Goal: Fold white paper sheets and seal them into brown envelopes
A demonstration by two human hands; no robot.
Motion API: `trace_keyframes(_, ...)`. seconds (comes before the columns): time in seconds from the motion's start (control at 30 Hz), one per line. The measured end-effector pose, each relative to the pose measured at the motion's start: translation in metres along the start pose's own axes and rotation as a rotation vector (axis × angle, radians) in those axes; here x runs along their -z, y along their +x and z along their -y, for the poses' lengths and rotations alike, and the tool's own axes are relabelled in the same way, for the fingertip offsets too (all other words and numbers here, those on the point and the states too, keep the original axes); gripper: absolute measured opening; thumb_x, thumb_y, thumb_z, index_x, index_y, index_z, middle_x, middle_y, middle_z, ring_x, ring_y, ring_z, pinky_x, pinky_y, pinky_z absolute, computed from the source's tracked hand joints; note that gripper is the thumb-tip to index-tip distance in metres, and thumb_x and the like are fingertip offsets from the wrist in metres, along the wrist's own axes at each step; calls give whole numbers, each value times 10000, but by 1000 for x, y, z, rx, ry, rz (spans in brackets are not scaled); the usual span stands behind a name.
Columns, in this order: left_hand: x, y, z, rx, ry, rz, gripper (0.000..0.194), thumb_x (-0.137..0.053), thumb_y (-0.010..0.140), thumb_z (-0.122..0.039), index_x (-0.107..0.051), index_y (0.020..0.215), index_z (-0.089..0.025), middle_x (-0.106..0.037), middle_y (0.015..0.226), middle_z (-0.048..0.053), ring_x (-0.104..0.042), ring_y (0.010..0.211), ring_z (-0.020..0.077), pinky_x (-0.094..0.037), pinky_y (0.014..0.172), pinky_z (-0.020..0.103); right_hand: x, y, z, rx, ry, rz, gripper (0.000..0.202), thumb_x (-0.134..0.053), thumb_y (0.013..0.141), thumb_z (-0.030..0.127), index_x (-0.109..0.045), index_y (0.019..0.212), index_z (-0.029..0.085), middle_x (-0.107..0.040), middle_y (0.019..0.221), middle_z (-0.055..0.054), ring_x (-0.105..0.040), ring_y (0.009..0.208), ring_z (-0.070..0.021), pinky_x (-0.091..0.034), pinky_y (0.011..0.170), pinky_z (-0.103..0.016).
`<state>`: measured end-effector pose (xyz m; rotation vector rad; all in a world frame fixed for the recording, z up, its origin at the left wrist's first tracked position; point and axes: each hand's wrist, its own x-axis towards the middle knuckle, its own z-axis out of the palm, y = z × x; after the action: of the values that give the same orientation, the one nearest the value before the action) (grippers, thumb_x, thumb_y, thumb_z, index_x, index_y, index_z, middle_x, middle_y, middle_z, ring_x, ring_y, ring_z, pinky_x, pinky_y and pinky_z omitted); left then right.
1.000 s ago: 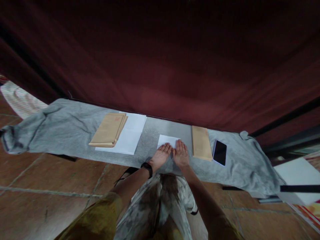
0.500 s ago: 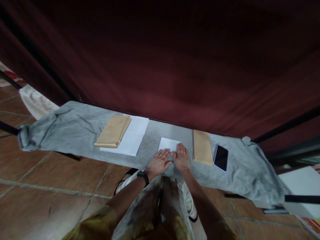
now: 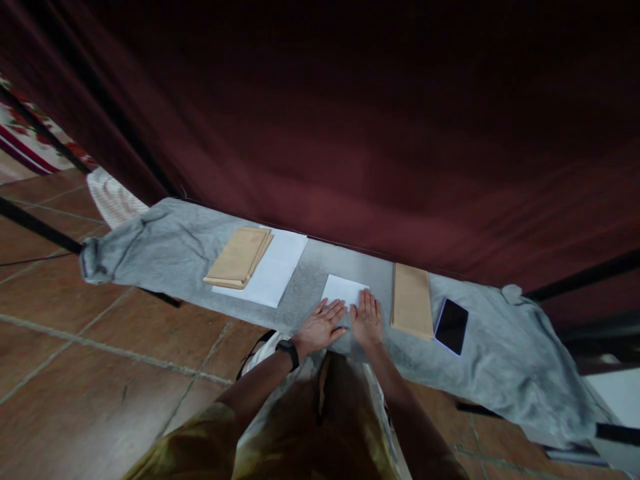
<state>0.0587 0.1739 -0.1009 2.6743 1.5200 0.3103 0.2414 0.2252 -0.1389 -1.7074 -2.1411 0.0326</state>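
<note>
A small white piece of paper [image 3: 343, 287], seemingly folded, lies on the grey cloth in front of me. My left hand [image 3: 320, 327] rests flat over its near left part, fingers stretched out. On its right edge lies my right hand [image 3: 367, 320], also flat with the fingers extended. Both palms hide the paper's near edge. Right of my right hand is a stack of brown envelopes [image 3: 413, 300]. Farther left, another pile of brown envelopes [image 3: 239, 257] partly covers larger white sheets [image 3: 285, 260].
Grey cloth [image 3: 175, 233] drapes the narrow bench, wrinkled at both ends. A phone [image 3: 452, 325] lies beside the right-hand envelopes. A dark red curtain [image 3: 320, 167] hangs along the far edge. Black bars [image 3: 40, 227] flank the bench, with brown floor tiles [image 3: 125, 373] below.
The camera view has turned slightly left, so the bench appears shifted to the right. Both hands stay flat on the white paper, with little visible movement against it.
</note>
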Motion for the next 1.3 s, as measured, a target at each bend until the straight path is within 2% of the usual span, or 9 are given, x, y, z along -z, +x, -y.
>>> trace_keyframes(0.13, 0, 1, -1, 15, -22, 9, 587, -367, 1082, -493, -419, 1569, -168, -420, 1647, 109, -330, 1556, 186, -198, 1297, 434, 9, -1, 0, 26, -23, 36, 623, -224, 1082, 374, -366, 1598, 55, -389, 1649, -199, -364, 1528, -283, -248, 1255, -517)
trace_keyframes(0.23, -1, 1, -1, 17, -23, 10, 578, -378, 1081, -478, -416, 1572, -176, -423, 1644, 111, -340, 1551, 188, -209, 1296, 440, 14, -5, 4, 115, -25, 81, 617, -200, 1096, 376, -363, 1602, 62, -357, 1673, -163, -323, 1552, -271, -230, 1270, -488)
trace_keyframes(0.4, -6, 0, -3, 33, 10, -21, 552, -386, 1077, -383, -424, 1564, -125, -435, 1625, 159, -364, 1541, 217, -227, 1291, 463, 14, -17, 18, 235, 8, 142, 619, -181, 1111, 402, -406, 1583, 72, -379, 1660, -159, -351, 1542, -251, -260, 1263, -465)
trace_keyframes(0.53, -12, -4, -7, 105, 47, -69, 570, -344, 1076, -368, -412, 1563, -79, -414, 1628, 187, -337, 1553, 245, -280, 1273, 473, 13, -27, 19, 218, 11, 65, 598, -262, 1107, 395, -392, 1588, 63, -394, 1645, -188, -368, 1534, -276, -281, 1248, -501)
trace_keyframes(0.7, -17, -9, -12, 234, 71, -122, 627, -352, 1071, -413, -400, 1558, -20, -393, 1629, 222, -319, 1558, 284, -314, 1269, 477, 16, -37, 5, 201, 14, -44, 597, -352, 1098, 370, -369, 1584, 23, -437, 1606, -243, -402, 1511, -301, -323, 1220, -517)
trace_keyframes(0.93, -17, -9, -20, 343, 62, -154, 655, -400, 1049, -405, -380, 1569, -6, -400, 1621, 235, -322, 1555, 312, -305, 1276, 501, 24, -45, -1, 150, -58, -6, 602, -419, 1080, 343, -352, 1592, 34, -447, 1600, -248, -435, 1485, -314, -357, 1200, -524)
trace_keyframes(1.13, -12, 8, -23, 370, 51, -165, 574, -345, 1067, -339, -464, 1508, 10, -479, 1570, 245, -365, 1536, 309, -296, 1278, 513, 24, -47, -2, 151, -70, 3, 602, -390, 1091, 365, -344, 1598, 43, -436, 1612, -235, -407, 1507, -299, -344, 1214, -522)
trace_keyframes(1.3, -15, 31, -24, 236, -5, -134, 556, -336, 1053, -261, -412, 1557, -40, -414, 1635, 176, -319, 1560, 255, -285, 1289, 457, 23, -38, 1, 144, -37, 16, 551, -296, 1103, 303, -371, 1593, 64, -423, 1628, -205, -367, 1533, -285, -305, 1231, -538)
